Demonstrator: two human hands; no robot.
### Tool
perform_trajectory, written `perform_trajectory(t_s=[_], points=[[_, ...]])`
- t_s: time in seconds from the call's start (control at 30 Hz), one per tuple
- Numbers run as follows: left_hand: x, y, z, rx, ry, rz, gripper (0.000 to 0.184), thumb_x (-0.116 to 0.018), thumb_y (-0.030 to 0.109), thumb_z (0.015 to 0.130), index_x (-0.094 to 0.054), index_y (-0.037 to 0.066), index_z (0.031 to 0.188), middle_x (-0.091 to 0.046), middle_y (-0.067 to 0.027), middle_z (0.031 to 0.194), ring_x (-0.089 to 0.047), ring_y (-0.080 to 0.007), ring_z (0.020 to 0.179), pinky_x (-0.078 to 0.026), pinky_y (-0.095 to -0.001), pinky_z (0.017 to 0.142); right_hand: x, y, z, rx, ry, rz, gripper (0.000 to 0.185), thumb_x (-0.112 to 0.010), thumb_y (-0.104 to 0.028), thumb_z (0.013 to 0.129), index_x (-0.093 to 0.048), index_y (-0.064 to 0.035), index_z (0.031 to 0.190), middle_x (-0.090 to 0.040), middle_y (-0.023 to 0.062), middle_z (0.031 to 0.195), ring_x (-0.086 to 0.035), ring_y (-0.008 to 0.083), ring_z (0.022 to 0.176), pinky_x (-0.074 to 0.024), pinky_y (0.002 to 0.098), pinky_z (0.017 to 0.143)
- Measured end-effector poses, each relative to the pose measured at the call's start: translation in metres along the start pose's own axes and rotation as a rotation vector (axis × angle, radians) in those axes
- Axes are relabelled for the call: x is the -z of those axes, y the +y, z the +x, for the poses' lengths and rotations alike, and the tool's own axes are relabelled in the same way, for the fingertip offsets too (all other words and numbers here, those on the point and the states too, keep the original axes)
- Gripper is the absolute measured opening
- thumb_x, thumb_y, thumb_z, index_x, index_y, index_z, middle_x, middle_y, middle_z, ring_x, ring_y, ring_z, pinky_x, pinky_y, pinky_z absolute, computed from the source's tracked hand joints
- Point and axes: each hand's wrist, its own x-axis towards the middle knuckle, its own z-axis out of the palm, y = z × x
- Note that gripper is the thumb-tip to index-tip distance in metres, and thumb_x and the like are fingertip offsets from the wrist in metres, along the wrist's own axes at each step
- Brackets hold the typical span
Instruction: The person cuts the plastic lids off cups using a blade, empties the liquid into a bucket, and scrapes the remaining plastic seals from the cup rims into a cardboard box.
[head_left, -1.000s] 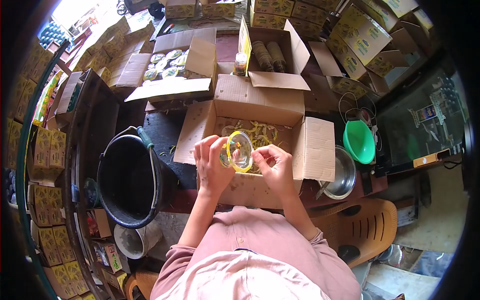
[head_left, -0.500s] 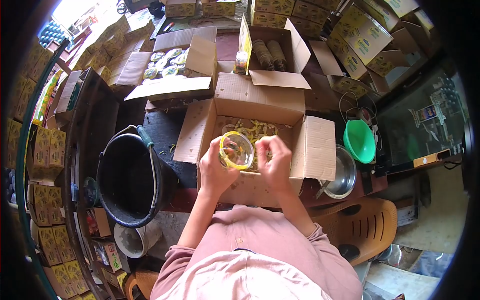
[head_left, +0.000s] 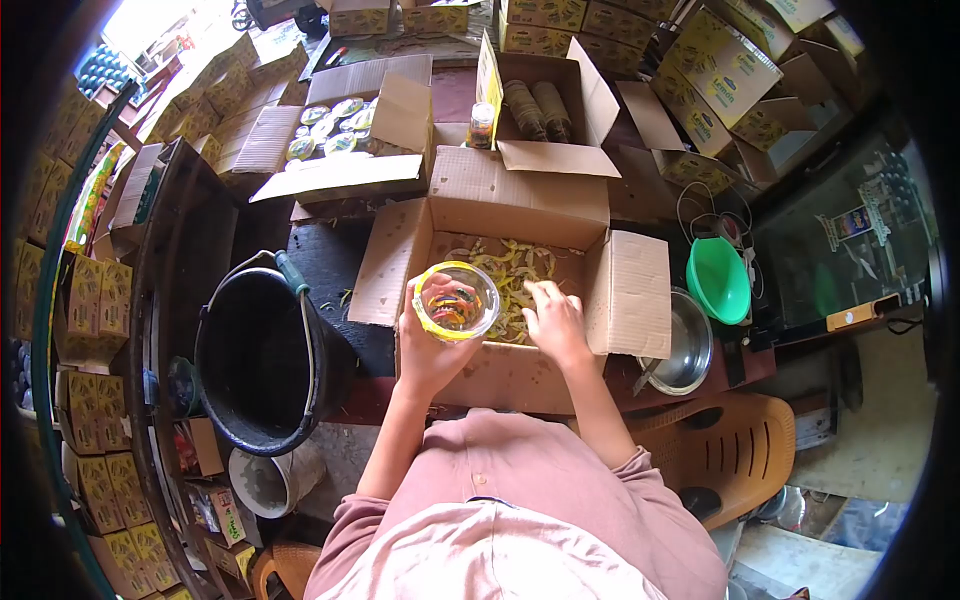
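Observation:
My left hand is wrapped round a clear plastic cup with a yellow rim, its mouth tilted up toward me. Some coloured print shows through the cup; I cannot make out any contents. To its right, my right hand hangs over the near side of an open cardboard box, fingers partly bent and thumb apart, with nothing visible in them. Thin yellow-green strips lie scattered on the box's floor beyond both hands.
A black bucket stands at left, a steel bowl and green basin at right. Behind are a carton of lidded cups, a carton with stacked cups and a small jar. An orange plastic chair is at lower right.
My left hand has turned the cup so its mouth faces up more, shifting slightly left. My right hand has moved slightly right and down, away from the cup, and its fingers have loosened.

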Motion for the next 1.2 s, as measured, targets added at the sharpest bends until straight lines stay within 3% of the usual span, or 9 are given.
perform_trajectory(t_s=[0.17, 0.43, 0.57, 0.73, 0.83, 0.9, 0.97, 1.1, 1.2], points=[[0.008, 0.005, -0.004, 0.028, -0.013, -0.051, 0.056, -0.073, 0.005, 0.062, -0.04, 0.002, 0.108, -0.056, -0.0097, 0.096, -0.059, -0.0155, 0.087, -0.048, -0.0265, 0.075, 0.015, -0.016, -0.011, 0.168, -0.457, 0.116, 0.054, -0.065, -0.049, 0.068, -0.06, -0.0102, 0.105, -0.062, 0.0074, 0.095, -0.055, 0.0219, 0.1, -0.0206, 0.0523, 0.102], [0.019, -0.009, -0.016, -0.035, -0.037, 0.01, 0.063, -0.073, 0.002, 0.063, -0.036, 0.002, 0.113, -0.046, -0.0107, 0.109, -0.056, -0.018, 0.094, -0.048, -0.0279, 0.079, -0.028, -0.004, -0.031, 0.419, -0.378, -0.109, 0.029, -0.063, -0.003, 0.061, -0.059, -0.0098, 0.09, -0.059, 0.0065, 0.085, -0.059, 0.0223, 0.085, -0.0229, 0.0495, 0.104], [0.021, -0.002, -0.022, 0.045, 0.021, -0.085, 0.051, -0.073, 0.001, 0.062, -0.043, 0.002, 0.104, -0.047, -0.0088, 0.107, -0.057, -0.0155, 0.087, -0.047, -0.0265, 0.077, -0.025, -0.003, -0.044, 0.498, -0.252, 0.032, 0.022, -0.056, 0.003, 0.058, -0.058, -0.0078, 0.077, -0.058, 0.0079, 0.074, -0.059, 0.0245, 0.079, -0.0404, 0.0377, 0.09], [0.026, 0.0, -0.028, 0.044, 0.041, -0.069, 0.047, -0.072, 0.0, 0.064, -0.045, 0.003, 0.103, -0.05, -0.0069, 0.103, -0.058, -0.0133, 0.082, -0.048, -0.0257, 0.075, -0.024, -0.008, -0.084, 0.399, -0.503, 0.233, 0.018, -0.06, -0.004, 0.058, -0.062, -0.0069, 0.076, -0.062, 0.0092, 0.073, -0.06, 0.0268, 0.074, -0.0488, 0.0347, 0.069], [0.028, -0.002, -0.031, 0.039, 0.03, -0.017, 0.051, -0.072, -0.001, 0.065, -0.043, 0.004, 0.106, -0.049, -0.008, 0.105, -0.058, -0.0134, 0.085, -0.048, -0.0243, 0.075, -0.004, -0.005, -0.087, 0.155, -0.618, 0.448, 0.018, -0.067, -0.015, 0.064, -0.067, -0.0086, 0.081, -0.064, 0.0087, 0.077, -0.062, 0.0245, 0.075, -0.0457, 0.0368, 0.084], [0.026, -0.008, -0.03, 0.059, 0.03, -0.076, 0.054, -0.069, -0.004, 0.065, -0.04, 0.002, 0.111, -0.054, -0.0067, 0.097, -0.054, -0.0124, 0.09, -0.046, -0.024, 0.078, -0.002, 0.004, -0.085, 0.133, -0.69, 0.507, 0.028, -0.069, -0.031, 0.07, -0.068, -0.0071, 0.084, -0.066, 0.0081, 0.078, -0.064, 0.0227, 0.073, -0.0207, 0.0514, 0.104], [0.024, -0.007, -0.029, 0.076, 0.017, -0.035, 0.055, -0.069, -0.005, 0.066, -0.039, 0.003, 0.112, -0.054, -0.0071, 0.097, -0.054, -0.0122, 0.091, -0.045, -0.0238, 0.078, 0.004, 0.004, -0.087, 0.175, -0.671, 0.441, 0.027, -0.068, -0.03, 0.072, -0.067, -0.0067, 0.085, -0.066, 0.008, 0.081, -0.063, 0.0231, 0.077, -0.0263, 0.0473, 0.103], [0.024, -0.015, -0.023, 0.049, 0.014, -0.035, 0.058, -0.069, -0.005, 0.066, -0.038, 0.003, 0.115, -0.054, -0.008, 0.1, -0.053, -0.0136, 0.093, -0.044, -0.025, 0.081, 0.054, 0.01, -0.097, 0.127, 0.163, 0.352, 0.018, -0.064, -0.024, 0.078, -0.064, -0.0085, 0.087, -0.065, 0.0065, 0.082, -0.061, 0.0204, 0.078, -0.0433, 0.035, 0.077], [0.023, -0.018, -0.015, 0.064, 0.042, -0.063, 0.052, -0.071, -0.001, 0.066, -0.042, 0.002, 0.108, -0.05, -0.0081, 0.105, -0.055, -0.0142, 0.092, -0.047, -0.0245, 0.077, 0.075, 0.071, -0.127, -0.436, 0.963, 0.533, 0.011, -0.05, -0.007, 0.084, -0.055, -0.0017, 0.091, -0.058, 0.0069, 0.083, -0.053, 0.0116, 0.071, -0.0433, 0.0245, 0.068]])
